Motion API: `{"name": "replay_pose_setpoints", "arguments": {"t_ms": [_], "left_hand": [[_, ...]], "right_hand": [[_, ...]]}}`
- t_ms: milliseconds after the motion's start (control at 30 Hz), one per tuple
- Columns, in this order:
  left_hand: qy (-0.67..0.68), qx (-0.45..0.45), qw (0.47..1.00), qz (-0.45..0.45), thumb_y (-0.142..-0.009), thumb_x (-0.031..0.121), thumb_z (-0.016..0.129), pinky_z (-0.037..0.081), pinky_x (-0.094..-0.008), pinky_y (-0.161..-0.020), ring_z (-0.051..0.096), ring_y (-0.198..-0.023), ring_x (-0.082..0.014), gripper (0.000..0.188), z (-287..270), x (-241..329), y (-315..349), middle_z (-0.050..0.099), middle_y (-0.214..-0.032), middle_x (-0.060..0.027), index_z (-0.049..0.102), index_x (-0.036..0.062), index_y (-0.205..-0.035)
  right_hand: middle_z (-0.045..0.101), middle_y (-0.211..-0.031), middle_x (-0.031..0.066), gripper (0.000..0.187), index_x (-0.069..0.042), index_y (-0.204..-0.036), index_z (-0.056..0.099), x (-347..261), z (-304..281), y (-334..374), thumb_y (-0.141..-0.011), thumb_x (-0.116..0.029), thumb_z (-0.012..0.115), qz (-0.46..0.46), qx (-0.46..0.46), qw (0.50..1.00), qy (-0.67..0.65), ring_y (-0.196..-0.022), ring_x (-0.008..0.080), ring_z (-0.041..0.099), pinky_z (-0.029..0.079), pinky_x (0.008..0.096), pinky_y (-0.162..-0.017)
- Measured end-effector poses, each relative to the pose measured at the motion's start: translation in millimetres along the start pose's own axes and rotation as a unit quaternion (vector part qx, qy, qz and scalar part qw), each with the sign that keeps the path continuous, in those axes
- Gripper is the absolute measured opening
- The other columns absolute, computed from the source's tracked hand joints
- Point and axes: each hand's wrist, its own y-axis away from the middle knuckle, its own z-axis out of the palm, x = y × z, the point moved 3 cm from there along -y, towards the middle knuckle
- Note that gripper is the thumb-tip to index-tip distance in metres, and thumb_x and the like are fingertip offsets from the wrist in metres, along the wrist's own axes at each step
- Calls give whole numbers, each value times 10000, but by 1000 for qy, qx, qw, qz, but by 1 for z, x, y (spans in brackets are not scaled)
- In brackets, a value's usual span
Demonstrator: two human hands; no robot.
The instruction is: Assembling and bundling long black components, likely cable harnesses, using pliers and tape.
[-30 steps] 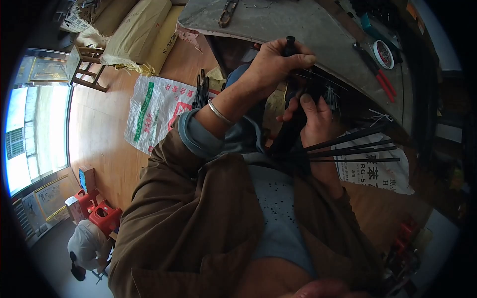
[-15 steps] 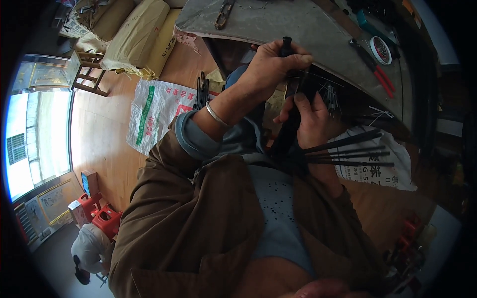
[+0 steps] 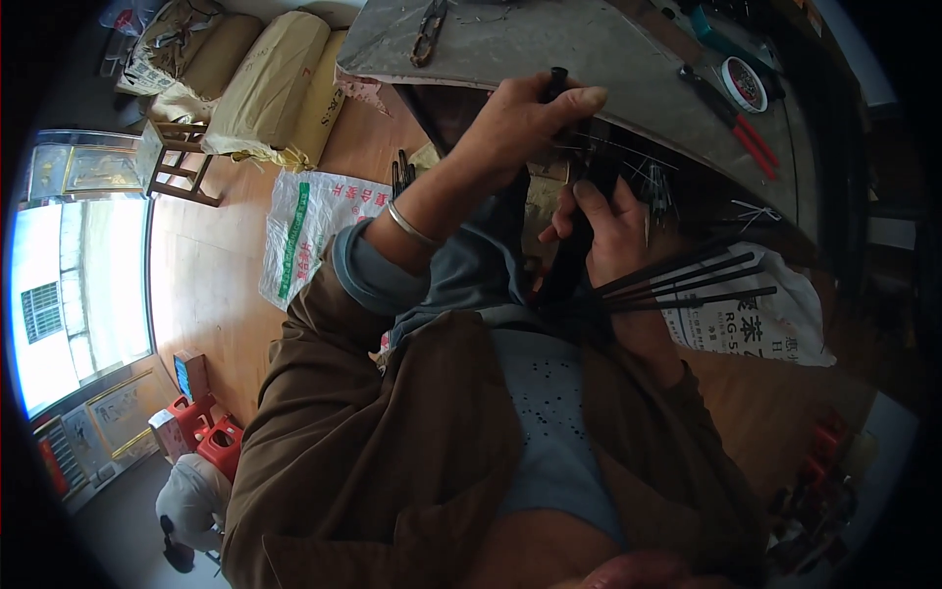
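Observation:
My left hand (image 3: 525, 123), with a bangle on its wrist, is closed around a black knob-ended handle (image 3: 557, 80); its thumb lies stretched across. Just below, my right hand (image 3: 610, 224) is closed on a long dark strip-like piece (image 3: 569, 260), its thumb pressed on top. Thin wires (image 3: 648, 162) stick out beside the dark piece, near the table edge. Several slim black rods (image 3: 687, 285) jut to the right past my right wrist. How the handle meets the dark piece is too dark to make out.
On the grey worktable (image 3: 530, 44) lie pliers (image 3: 429, 34), a red-handled cutter (image 3: 741, 128) and a round dish of small parts (image 3: 744, 85). White sacks (image 3: 751, 304) lie to the right and a printed bag (image 3: 314, 231) to the left. A wooden stool (image 3: 177, 162) stands beside large wrapped bundles (image 3: 270, 83).
The view has shifted slightly. My left hand has moved a little up and left, away from the right hand; both still hold the same pieces.

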Motion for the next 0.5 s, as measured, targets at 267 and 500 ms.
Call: {"name": "replay_pose_setpoints", "arguments": {"t_ms": [267,500], "left_hand": [[-55,-24,997,-56,-836,295,703,473,-253,-596,592,-673,-97,323,6,0,0,641,-751,-47,656,-20,-888],[-23,14,1000,-12,-889,285,652,420,-227,-593,536,-657,-70,292,10,1,12,629,-766,-21,652,-6,-903]], "right_hand": [[544,-768,49,161,-8,-1009,564,1,-1,3,-954,-152,516,-11,18,1000,-8,-611,133,502,488,315,-573],[549,-758,50,158,-18,-996,566,2,1,4,-951,-166,536,-1,5,999,-34,-601,132,500,458,299,-568]]}}
